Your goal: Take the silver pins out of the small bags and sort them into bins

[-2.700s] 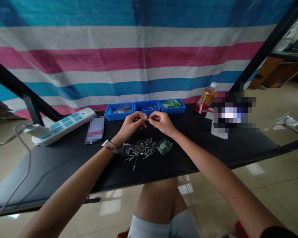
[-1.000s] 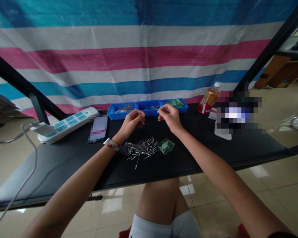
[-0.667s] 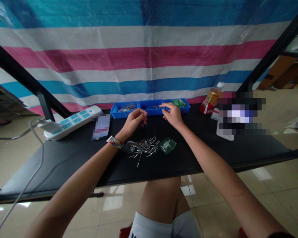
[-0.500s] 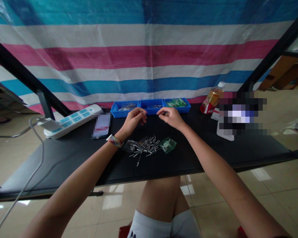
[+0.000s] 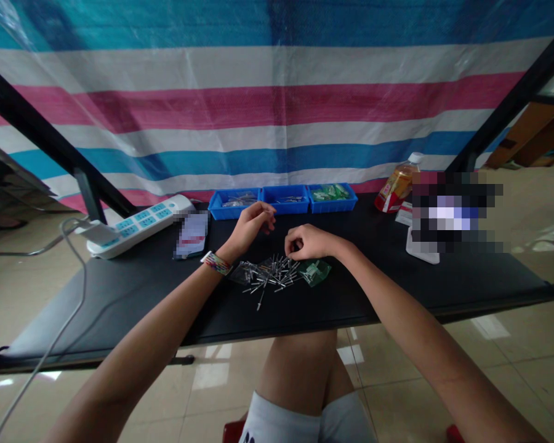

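A loose pile of silver blind rivets (image 5: 273,274) lies on the black table, with a clear plastic bag (image 5: 242,272) at its left side and a small green bag (image 5: 314,272) of rivets at its right. My right hand (image 5: 310,242) is closed, thumb and fingertips pinched at the pile's upper right edge; what they grip is too small to make out. Higher and to the left, my left hand (image 5: 252,227) hovers in front of the blue bins, its fingers curled in a pinch. Anything inside that pinch is hidden.
Behind my hands stand a left blue bin (image 5: 219,211) with clear bags, a middle one (image 5: 284,208) with rivets and a right one (image 5: 332,205) with green bags. A power strip (image 5: 143,223) and phone (image 5: 192,235) lie left; a drink bottle (image 5: 394,187) stands right.
My right hand has come down from in front of the bins to the upper right edge of the rivet pile. The left hand has stayed nearly in place.
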